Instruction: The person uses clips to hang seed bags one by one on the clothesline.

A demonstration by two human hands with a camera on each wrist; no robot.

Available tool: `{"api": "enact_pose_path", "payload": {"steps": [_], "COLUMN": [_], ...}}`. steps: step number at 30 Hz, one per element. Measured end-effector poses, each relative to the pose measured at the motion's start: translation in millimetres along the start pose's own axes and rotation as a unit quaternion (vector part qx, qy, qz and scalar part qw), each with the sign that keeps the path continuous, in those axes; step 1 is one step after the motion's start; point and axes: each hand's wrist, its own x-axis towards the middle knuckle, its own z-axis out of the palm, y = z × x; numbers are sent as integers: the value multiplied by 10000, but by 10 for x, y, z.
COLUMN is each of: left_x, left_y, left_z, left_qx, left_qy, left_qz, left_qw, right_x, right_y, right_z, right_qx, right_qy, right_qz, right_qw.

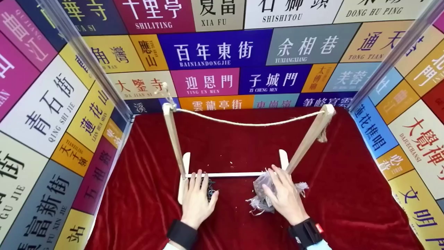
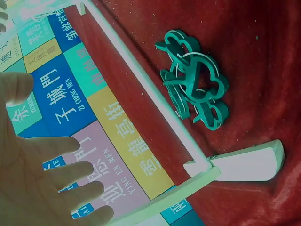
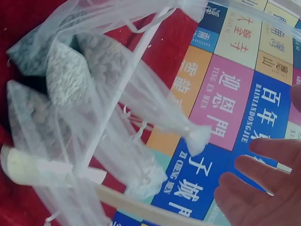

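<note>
My left hand [image 1: 197,201] has its fingers extended beside the left foot of a wooden stand [image 1: 305,144]. Several green cloud-shaped loops [image 2: 192,77] lie in a heap on the red cloth, partly hidden by this hand in the head view. Over on the right, my right hand [image 1: 286,198] spreads its fingers above sheer drawstring bags [image 1: 261,187]; whether it touches them I cannot tell. Grey and whitish granules [image 3: 68,77] fill the bags, bunched near the stand's right foot. Neither hand grips anything.
A sagging cord [image 1: 242,124] joins the tops of the stand's two posts, knotted at both ends. Low down, a thin white crossbar [image 1: 232,174] spans them. Dark red cloth [image 1: 350,194] covers the table. Colourful lettered panels [image 1: 215,48] enclose three sides.
</note>
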Motion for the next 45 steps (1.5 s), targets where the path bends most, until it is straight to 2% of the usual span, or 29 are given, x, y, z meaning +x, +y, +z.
{"api": "enact_pose_path", "payload": {"steps": [6,14,18,21,25,32,38,45], "left_x": [52,61,44,43,48,49,69,102], "left_y": [15,35,48,61,72,61,35,7], "left_z": [35,220,330,404,503,650,740,845], "left_qx": [33,407,605,749,866,1222,1546,1438], "left_qy": [-109,-296,-523,-692,-831,-1083,-1025,-856], "left_qz": [247,777,924,955,903,866,821,667], "left_qw": [9996,9957,9925,9902,9887,9828,9792,9836], "right_x": [15,-15,-38,-57,-75,-95,-84,-72], "right_y": [-52,-182,-255,-296,-319,-339,-342,-330], "right_z": [152,432,595,721,859,963,983,994], "right_qx": [102,694,1117,1304,1262,1337,1389,1405], "right_qy": [-8,-623,-952,-1139,-1284,-1538,-1578,-1532], "right_qz": [-162,-102,124,248,228,405,420,395], "right_qw": [9998,9956,9891,9846,9834,9782,9767,9774]}}
